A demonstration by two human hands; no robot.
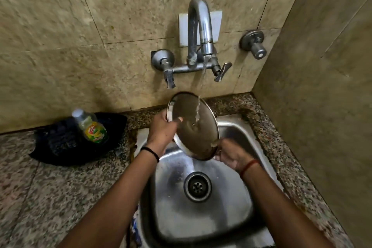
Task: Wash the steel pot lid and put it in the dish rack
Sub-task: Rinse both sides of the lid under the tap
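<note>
Left hand (161,130) gripped the steel pot lid (193,127) by its upper-left rim — right hand (231,155) clasped the lower edge. It tilted over the sink (201,217), tap (198,32) water striking it.

The bottle (91,127) label's lettering is too blurred to read.

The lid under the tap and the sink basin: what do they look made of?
Lid: metal, likely steel; a thin rolled rim and dull grey sheen, wet under the stream, held by the left hand and right hand. Sink: brushed stainless steel by its look, with soft streaky reflections and a pressed bowl around a metal drain.
</note>
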